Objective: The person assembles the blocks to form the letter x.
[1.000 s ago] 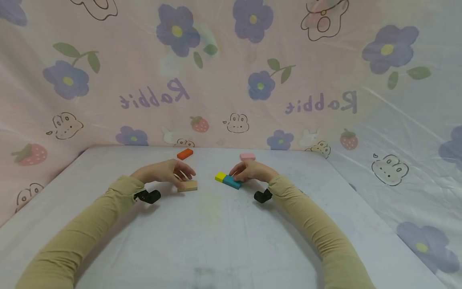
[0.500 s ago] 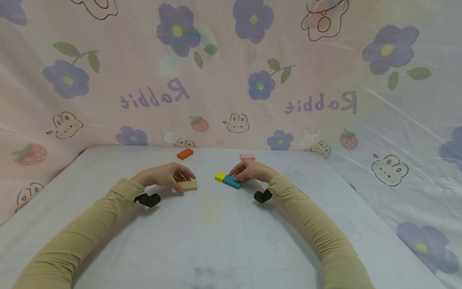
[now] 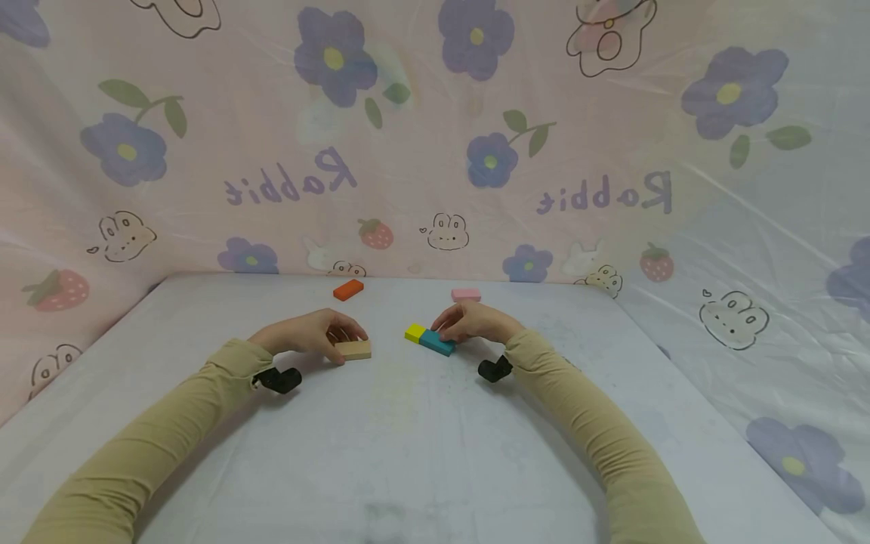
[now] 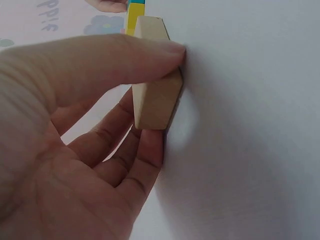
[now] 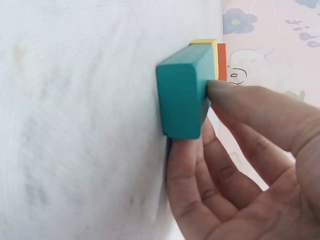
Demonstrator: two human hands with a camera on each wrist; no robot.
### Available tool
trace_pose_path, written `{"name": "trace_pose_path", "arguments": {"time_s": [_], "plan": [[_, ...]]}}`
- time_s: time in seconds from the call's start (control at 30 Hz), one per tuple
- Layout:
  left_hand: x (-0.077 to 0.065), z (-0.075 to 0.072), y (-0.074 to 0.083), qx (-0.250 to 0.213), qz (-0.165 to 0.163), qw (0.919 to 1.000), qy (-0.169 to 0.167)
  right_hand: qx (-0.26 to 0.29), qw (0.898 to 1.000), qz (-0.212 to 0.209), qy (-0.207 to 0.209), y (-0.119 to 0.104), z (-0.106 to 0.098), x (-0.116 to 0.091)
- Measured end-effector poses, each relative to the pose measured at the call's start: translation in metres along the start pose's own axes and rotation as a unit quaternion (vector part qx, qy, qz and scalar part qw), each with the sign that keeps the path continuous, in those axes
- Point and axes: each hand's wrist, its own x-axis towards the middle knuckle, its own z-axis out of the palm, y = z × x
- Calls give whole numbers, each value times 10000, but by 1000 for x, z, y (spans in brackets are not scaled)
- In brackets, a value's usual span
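My left hand (image 3: 309, 334) holds a plain wooden block (image 3: 354, 350) that lies flat on the white table. In the left wrist view the thumb presses along one side of this wooden block (image 4: 157, 102), while the curled fingers reach its other side. Across from it, my right hand (image 3: 472, 323) grips a teal block (image 3: 438, 342) between thumb and fingers, as the teal block (image 5: 180, 100) in the right wrist view also shows. A yellow block (image 3: 415, 333) sits end to end against the teal one. A gap separates the wooden block from the yellow one.
Farther back on the white table (image 3: 394, 453) lie an orange block (image 3: 349, 289) at left and a pink block (image 3: 466, 295) behind my right hand. A patterned cloth (image 3: 408, 136) hangs behind the table and along its sides.
My left thumb has come down from the wooden block's top to its near side, and the fingers have closed in round it. The right hand and the other blocks have stayed put.
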Motion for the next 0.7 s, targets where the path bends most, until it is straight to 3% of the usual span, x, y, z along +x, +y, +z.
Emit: {"name": "trace_pose_path", "arguments": {"time_s": [0.43,0.7], "plan": [[-2,2,3,166,-69,9998,119,-65,10000,-62,16,1,1,-2],[-1,5,6,268,-380,9981,405,-91,9999,-92,17,-1,1,-3]]}}
